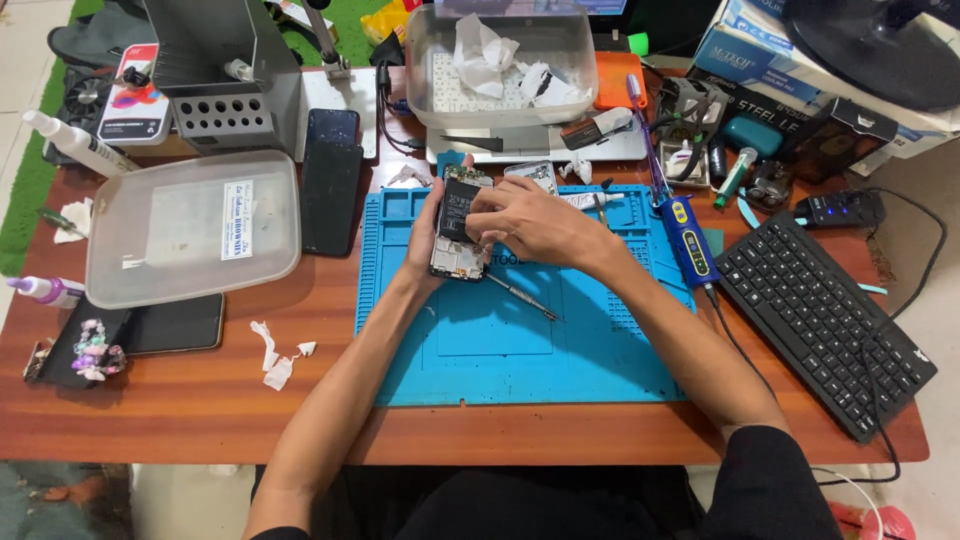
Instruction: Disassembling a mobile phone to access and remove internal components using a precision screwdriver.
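The opened phone (pixel 458 225) stands tilted above the blue mat (pixel 520 340), gripped along its edge by your left hand (pixel 425 240). Your right hand (pixel 530 225) pinches at its exposed inside with narrowed fingertips. A screwdriver (pixel 520 297) lies on the mat just beside; a keyboard (pixel 825 325) sits on the table (pixel 200 400) to the right.

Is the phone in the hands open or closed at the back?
Open: the phone shows its battery and inner parts, no cover; left hand holds it, right hand works on it.
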